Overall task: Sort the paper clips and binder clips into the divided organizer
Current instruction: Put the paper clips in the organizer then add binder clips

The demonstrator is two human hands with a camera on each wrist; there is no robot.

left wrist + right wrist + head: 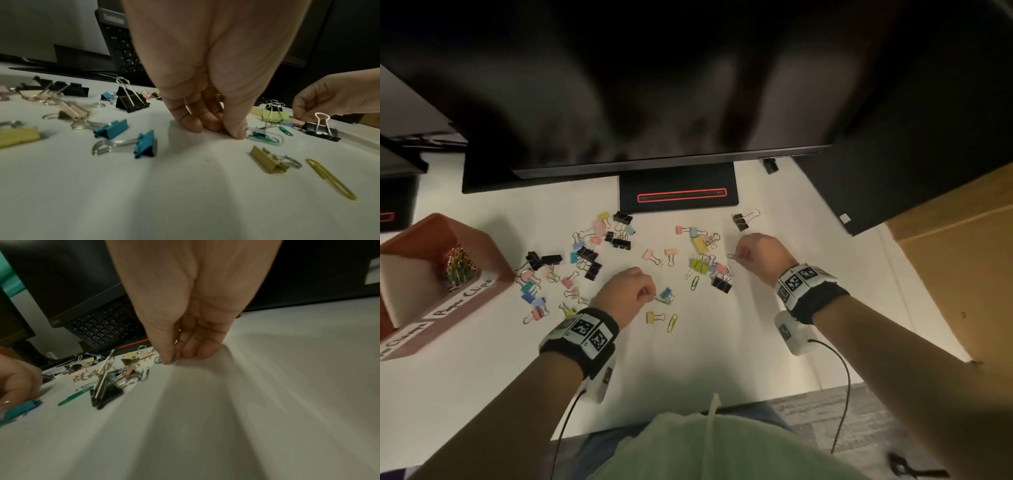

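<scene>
A white desk (722,359) fills the middle of the head view, and dim light is cast on it with soft shadows. At the top of the frame a wide dark monitor (654,85) is seen, with its black stand base (678,197) below it, marked by a red outline. A black keyboard (102,327) is seen under the monitor in the right wrist view, grey carpet (876,411) at the lower right, and a light brown wooden surface (962,274) at the right edge.

- Desk (756,342): smooth, matt white surface.
- Binder clips (144,144): painted bodies, shiny wire metal handles.
- Yellow paper clip (329,178): glossy coated wire.
- Organizer (482,246): matt reddish-brown walls, white paper labels.
- Wristbands (582,337): black cloth.
</scene>
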